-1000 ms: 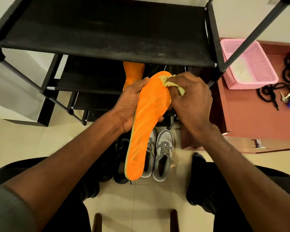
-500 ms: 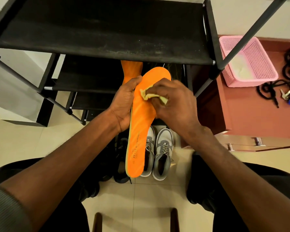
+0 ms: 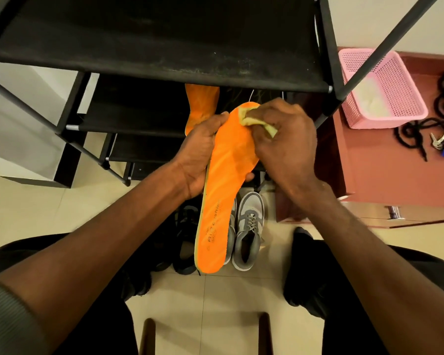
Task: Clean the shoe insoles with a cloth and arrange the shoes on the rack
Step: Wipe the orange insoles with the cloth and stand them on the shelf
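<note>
Sitting low before the black shoe rack (image 3: pixel 151 62), the person is holding an orange insole (image 3: pixel 226 180) up over the floor, its toe end pointing toward the shelves and its heel end toward their lap. Their left hand (image 3: pixel 198 155) is curling round the insole's left edge, thumb lying along the top face and a fingertip peeking out from beneath the far edge. Their right hand (image 3: pixel 287 139) is pinching a bunched yellow cloth (image 3: pixel 254 120) and pressing it against the insole near the toe. A second orange insole (image 3: pixel 200 103) is leaning on a lower shelf behind the left hand, partly hidden by it. Down on the pale tiled floor (image 3: pixel 23 208), a pair of grey sneakers (image 3: pixel 246 226) is standing side by side under the held insole, with what looks like a dark shoe (image 3: pixel 185 239) just to their left, though shadow is making it hard to be sure. Off to the right, a pink basket (image 3: pixel 385 88) is sitting on a reddish-brown cabinet (image 3: pixel 385 175), near a tangle of black cord (image 3: pixel 415 131) and some keys (image 3: pixel 438 144).
</note>
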